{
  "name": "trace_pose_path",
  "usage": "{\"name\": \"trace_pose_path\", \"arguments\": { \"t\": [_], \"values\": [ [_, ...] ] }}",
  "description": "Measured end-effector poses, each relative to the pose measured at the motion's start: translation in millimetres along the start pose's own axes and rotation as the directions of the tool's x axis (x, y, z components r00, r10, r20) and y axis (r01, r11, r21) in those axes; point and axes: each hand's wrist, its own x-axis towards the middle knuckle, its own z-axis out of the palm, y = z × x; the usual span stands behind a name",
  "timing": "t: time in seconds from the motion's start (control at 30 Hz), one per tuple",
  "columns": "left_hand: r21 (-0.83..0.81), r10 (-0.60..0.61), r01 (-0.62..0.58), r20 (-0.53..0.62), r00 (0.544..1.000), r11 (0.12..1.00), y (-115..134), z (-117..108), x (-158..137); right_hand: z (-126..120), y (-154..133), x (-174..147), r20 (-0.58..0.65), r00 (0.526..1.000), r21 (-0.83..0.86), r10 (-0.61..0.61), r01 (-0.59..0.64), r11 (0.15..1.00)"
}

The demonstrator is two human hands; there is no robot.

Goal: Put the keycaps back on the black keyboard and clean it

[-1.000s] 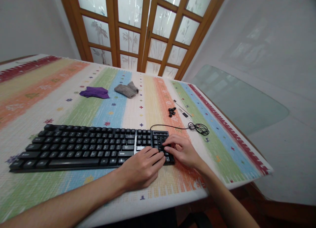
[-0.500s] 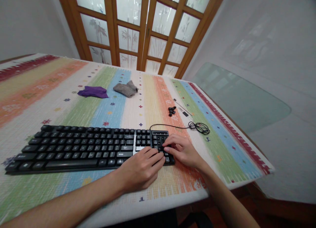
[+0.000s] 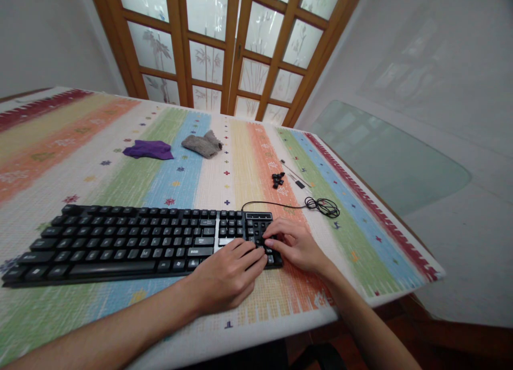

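A black full-size keyboard (image 3: 132, 236) lies across the near part of the table. My left hand (image 3: 230, 271) rests over its lower right edge, fingers bent together onto the number pad; the thumb is out of sight. From the right, my right hand (image 3: 294, 244) reaches onto the same number pad. Its thumb and forefinger close in a pinch at a small dark keycap (image 3: 263, 234), mostly covered by the fingertips. Beyond the hands lies a small heap of loose black keycaps (image 3: 277, 180).
A coiled black cable (image 3: 323, 206) runs from the keyboard's back edge. Near the keycaps are a thin rod (image 3: 294, 171) and a small black rectangular piece (image 3: 300, 184). Purple cloth (image 3: 148, 149) and grey cloth (image 3: 202, 144) lie farther back on the striped tablecloth (image 3: 244, 162).
Both hands keep nearly the same place and pose on the number pad. The whole view shifts slightly, with the keyboard's left end a little farther left.
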Motion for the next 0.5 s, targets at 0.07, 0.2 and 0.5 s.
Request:
{"name": "trace_pose_path", "arguments": {
  "t": [0.07,0.2,0.5],
  "values": [
    [-0.002,-0.002,0.002,0.005,1.000,1.000,-0.1,0.1,-0.1,0.9,-1.6,0.4,-0.011,1.000,-0.011,-0.019,0.019,1.000],
    [0.001,0.001,-0.001,0.007,1.000,1.000,-0.5,0.7,-0.2,2.3,-3.8,0.3,-0.043,0.999,-0.033,-0.026,0.024,0.999],
    [0.001,0.006,-0.006,0.025,1.000,1.000,-0.8,-0.9,0.6,2.6,-1.7,-1.1,-0.051,0.998,-0.013,-0.023,0.022,1.000]
  ]
}}
